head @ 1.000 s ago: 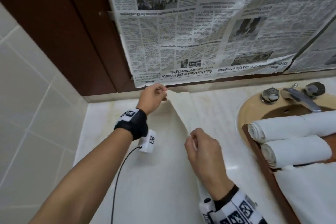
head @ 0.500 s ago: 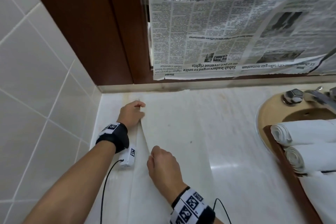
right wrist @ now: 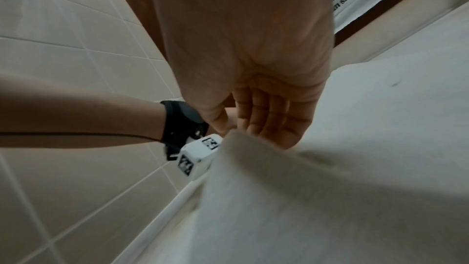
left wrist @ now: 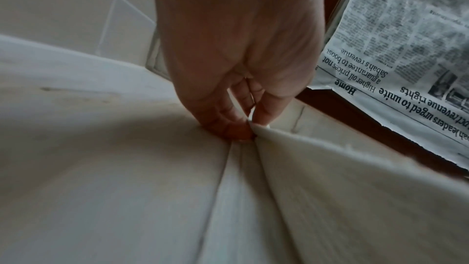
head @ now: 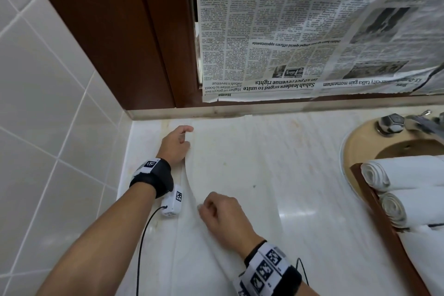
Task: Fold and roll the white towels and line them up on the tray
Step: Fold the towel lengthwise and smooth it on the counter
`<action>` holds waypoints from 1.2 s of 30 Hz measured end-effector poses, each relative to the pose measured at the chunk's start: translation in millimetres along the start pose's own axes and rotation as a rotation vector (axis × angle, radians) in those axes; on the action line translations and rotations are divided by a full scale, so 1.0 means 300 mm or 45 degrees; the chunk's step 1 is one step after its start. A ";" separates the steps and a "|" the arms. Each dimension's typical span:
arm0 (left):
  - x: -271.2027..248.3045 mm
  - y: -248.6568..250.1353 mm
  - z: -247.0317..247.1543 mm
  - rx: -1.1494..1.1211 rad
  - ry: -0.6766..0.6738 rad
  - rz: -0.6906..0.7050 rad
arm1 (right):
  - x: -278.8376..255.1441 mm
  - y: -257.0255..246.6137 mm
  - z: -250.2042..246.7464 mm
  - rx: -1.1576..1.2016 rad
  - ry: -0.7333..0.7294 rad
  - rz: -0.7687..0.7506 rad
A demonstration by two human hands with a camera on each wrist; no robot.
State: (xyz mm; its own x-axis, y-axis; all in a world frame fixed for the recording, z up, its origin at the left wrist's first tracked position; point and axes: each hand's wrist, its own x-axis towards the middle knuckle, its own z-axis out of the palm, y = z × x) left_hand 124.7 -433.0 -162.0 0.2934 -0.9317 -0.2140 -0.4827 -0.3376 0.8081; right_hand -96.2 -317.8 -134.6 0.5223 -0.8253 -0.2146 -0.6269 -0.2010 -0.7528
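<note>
Currently a white towel [head: 230, 175] lies spread flat on the tabletop [head: 312, 235], left of the sink. Left hand [head: 174, 144] pinches its far left edge, grip closed on the cloth. Right hand [head: 224, 218] pinches the same edge nearer. Two rolled towels [head: 408, 175] sit on the tray [head: 384, 223].

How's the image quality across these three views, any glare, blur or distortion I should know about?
Head view: bright, wide-angle bending of the wall tiles, a glare patch on the counter, white towel low in contrast against it. Left wrist view: dim, hand backlit, newspaper readable. Right wrist view: dim, hand soft, near towel blurred.
</note>
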 end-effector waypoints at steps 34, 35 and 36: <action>0.085 0.002 0.049 0.531 0.126 0.112 | 0.714 0.438 -0.494 0.024 0.595 0.277; 0.087 0.003 0.048 0.533 0.124 0.107 | 0.717 0.440 -0.493 0.024 0.599 0.278; 0.089 0.004 0.047 0.536 0.120 0.100 | 0.720 0.443 -0.492 0.028 0.605 0.290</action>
State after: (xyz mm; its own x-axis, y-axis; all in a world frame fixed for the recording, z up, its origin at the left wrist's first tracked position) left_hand 120.2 -460.3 -174.5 0.3068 -0.9472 -0.0938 -0.7952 -0.3092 0.5217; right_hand -152.2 -600.6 -189.1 0.0514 -0.9960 -0.0727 -0.6789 0.0185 -0.7340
